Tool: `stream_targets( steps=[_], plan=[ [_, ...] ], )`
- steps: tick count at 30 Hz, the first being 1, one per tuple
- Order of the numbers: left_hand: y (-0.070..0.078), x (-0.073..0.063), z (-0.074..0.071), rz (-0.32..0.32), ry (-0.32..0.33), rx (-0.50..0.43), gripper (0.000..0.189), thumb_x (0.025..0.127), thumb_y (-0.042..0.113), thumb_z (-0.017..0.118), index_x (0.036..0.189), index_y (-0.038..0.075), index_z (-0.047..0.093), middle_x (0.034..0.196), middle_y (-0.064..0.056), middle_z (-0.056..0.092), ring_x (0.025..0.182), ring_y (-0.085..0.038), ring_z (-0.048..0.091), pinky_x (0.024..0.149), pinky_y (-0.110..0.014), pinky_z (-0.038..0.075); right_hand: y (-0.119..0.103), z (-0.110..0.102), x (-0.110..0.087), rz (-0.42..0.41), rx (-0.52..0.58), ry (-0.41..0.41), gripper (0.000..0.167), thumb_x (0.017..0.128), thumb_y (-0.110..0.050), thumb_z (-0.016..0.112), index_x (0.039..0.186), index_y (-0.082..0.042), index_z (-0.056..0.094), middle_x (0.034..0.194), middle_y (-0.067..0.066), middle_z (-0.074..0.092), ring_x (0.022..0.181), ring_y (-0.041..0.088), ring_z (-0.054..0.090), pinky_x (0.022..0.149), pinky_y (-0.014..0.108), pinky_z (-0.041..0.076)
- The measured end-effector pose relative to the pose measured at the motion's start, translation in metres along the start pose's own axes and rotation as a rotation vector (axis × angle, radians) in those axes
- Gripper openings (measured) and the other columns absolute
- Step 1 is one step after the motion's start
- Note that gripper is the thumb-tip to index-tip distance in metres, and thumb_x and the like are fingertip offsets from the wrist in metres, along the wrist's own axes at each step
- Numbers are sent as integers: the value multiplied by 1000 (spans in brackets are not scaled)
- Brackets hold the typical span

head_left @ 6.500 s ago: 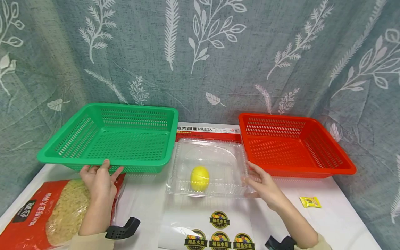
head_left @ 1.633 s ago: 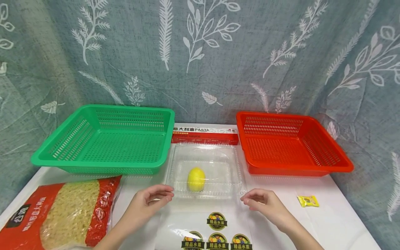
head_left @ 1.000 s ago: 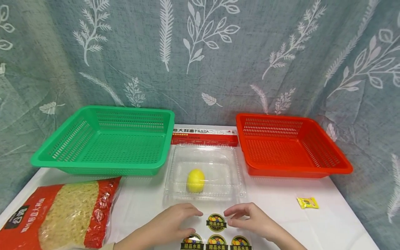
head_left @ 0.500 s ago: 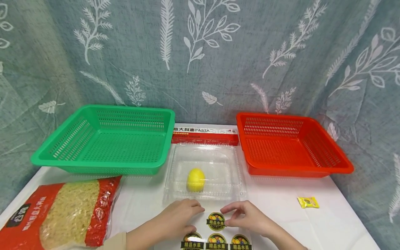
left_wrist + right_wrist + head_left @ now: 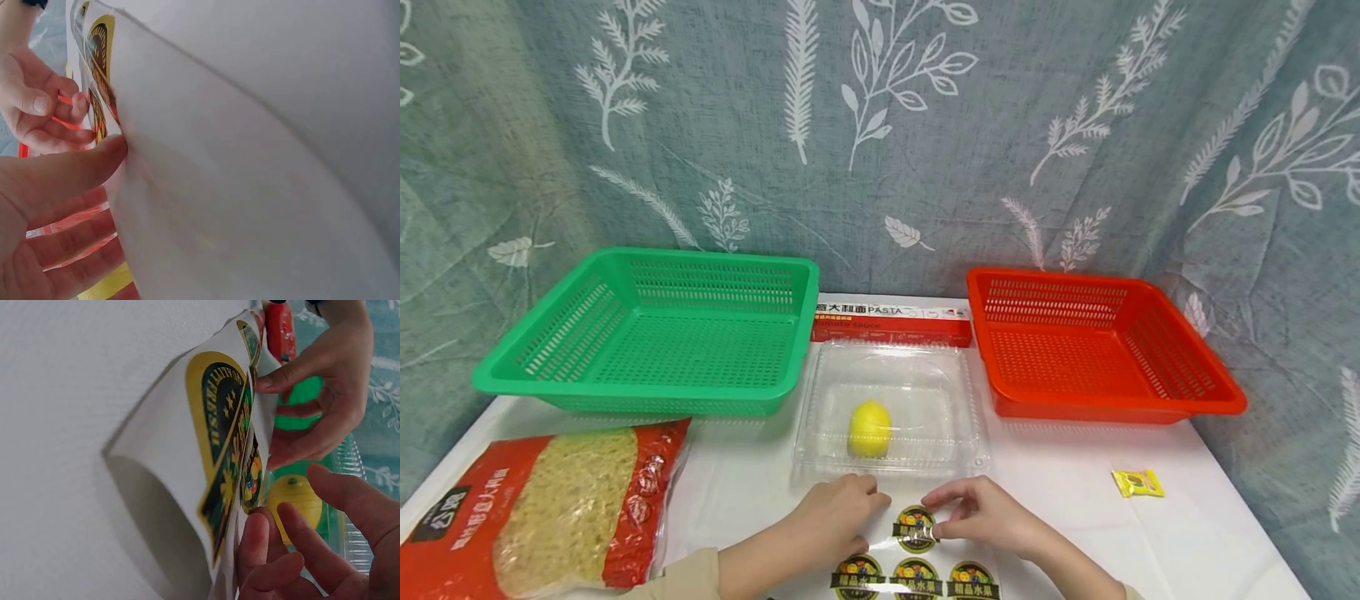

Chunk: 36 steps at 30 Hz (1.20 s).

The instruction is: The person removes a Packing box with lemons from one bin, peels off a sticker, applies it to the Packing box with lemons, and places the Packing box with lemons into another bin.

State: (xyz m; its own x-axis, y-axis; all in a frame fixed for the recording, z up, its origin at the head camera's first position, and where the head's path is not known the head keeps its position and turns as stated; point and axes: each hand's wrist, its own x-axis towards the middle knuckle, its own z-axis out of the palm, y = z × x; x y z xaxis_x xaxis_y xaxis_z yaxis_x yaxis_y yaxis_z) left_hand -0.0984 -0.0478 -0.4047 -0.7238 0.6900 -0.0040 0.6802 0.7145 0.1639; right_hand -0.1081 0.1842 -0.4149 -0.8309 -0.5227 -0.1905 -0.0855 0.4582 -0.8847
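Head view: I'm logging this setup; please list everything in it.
Curtain: one, grey-green, behind everything
Table: one, white, underneath
Green basket: one, green, back left
Red basket: one, red, back right
Pasta box: one, red-white, between baskets
Clear container: one, transparent, before the box
Lemon: one, yellow, inside the container
Pasta bag: one, red, front left
Small packet: one, yellow, right side
Sticker sheet: one, white, front centre
Stickers: four visible, black-gold, on sheet
Sleeves: two, beige, bottom edge
Left hand: one, bare, at sheet's left
Right hand: one, bare, at topmost sticker
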Motion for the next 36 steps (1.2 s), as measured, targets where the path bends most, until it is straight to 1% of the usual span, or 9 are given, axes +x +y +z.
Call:
stream_targets(
  steps=[5,12,15,20,24,30,36],
  plan=[
    [2,1,0,-15,9,11,42,63,23,82,99,11,66,82,3,53,72,-13,52,52,-26,45,2,0,3,7,3,12,30,74,-8,72,103,0,67,92,8,66,62,8,52,55,18,42],
    [4,0,0,-20,8,33,41,63,24,82,99,12,66,83,3,53,72,-13,52,51,-26,46,4,0,6,-14,27,-12,30,75,-6,71,103,4,65,86,5,65,66,8,55,61,18,46],
    [5,0,0,-21,5,55,41,63,25,82,99,13,65,84,3,52,71,-12,52,50,-26,46,4,0,8,-9,14,-18,29,76,-8,71,102,3,66,84,4,65,67,8,56,62,19,46],
    [9,1,-1,-31,-1,84,39,64,27,82,97,15,65,82,4,52,70,-12,52,47,-26,44,4,1,9,9,-6,-14,26,77,-10,71,100,2,67,81,2,63,68,10,56,59,19,46],
    [11,1,-2,-44,12,105,37,63,27,82,95,15,66,79,4,51,68,-12,52,45,-26,43,4,-1,9,17,0,-10,25,77,-10,71,99,2,67,79,0,61,67,10,55,56,19,46],
    [13,2,-2,-50,46,149,35,62,28,82,89,15,65,75,4,49,65,-12,51,43,-26,42,4,-2,8,0,21,-9,25,76,-7,71,98,4,67,78,0,60,64,9,52,56,18,43],
    [14,1,-2,-57,34,169,33,63,31,81,88,15,65,74,4,49,64,-11,50,44,-25,42,2,-3,7,4,8,-16,24,77,-8,71,98,2,68,79,1,61,65,9,53,58,18,44]
  ],
)
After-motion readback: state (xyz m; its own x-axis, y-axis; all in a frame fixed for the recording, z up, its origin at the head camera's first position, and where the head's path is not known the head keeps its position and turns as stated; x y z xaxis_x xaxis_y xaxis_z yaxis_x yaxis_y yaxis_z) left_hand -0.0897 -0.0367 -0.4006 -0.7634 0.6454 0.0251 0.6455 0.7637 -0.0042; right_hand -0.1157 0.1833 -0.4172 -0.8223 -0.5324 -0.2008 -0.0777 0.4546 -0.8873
